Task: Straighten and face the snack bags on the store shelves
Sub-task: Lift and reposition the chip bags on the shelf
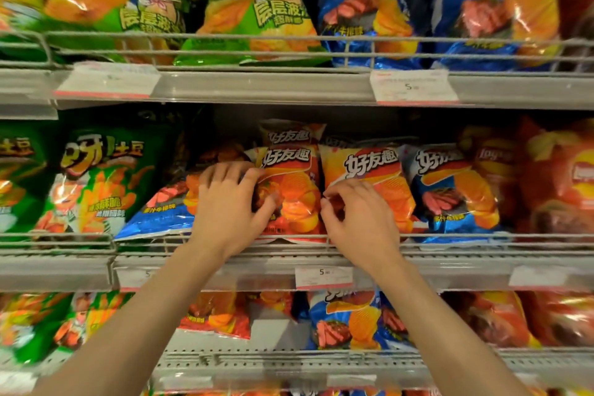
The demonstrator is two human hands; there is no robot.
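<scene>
We are reaching both bare arms up from the bottom of the frame to the middle grey wire-fronted shelf (289,259), at the centre of the picture. Our left hand (229,199) is curling its fingers and thumb round the left edge of a glossy red-and-orange crisp bag (294,196) that is standing upright just left of centre, facing us. Our right hand (356,215) is sitting just right of that bag's right edge, fingers bent and fingertips drawn together at the seam where it meets the neighbouring orange-and-yellow crisp bag (369,177); we cannot tell which of the two bags it is pinching, or whether it is holding either.

Under our left hand, a shiny blue crisp bag with a steak picture (164,206) is lying tilted, its lower corner leaning on the wire rail. Another red-and-orange bag is peeking up behind the one we are gripping. To the right of centre, a second blue steak-picture bag (450,193) is standing upright, and dark red bags (559,177) are filling the right edge. At the left, green crisp bags (99,180) are standing in a row.

On the upper shelf, light-green bags (257,19) are sitting left and centre, blue ones (369,10) at upper right. White price labels (414,87) are hanging on the shelf fronts.
</scene>
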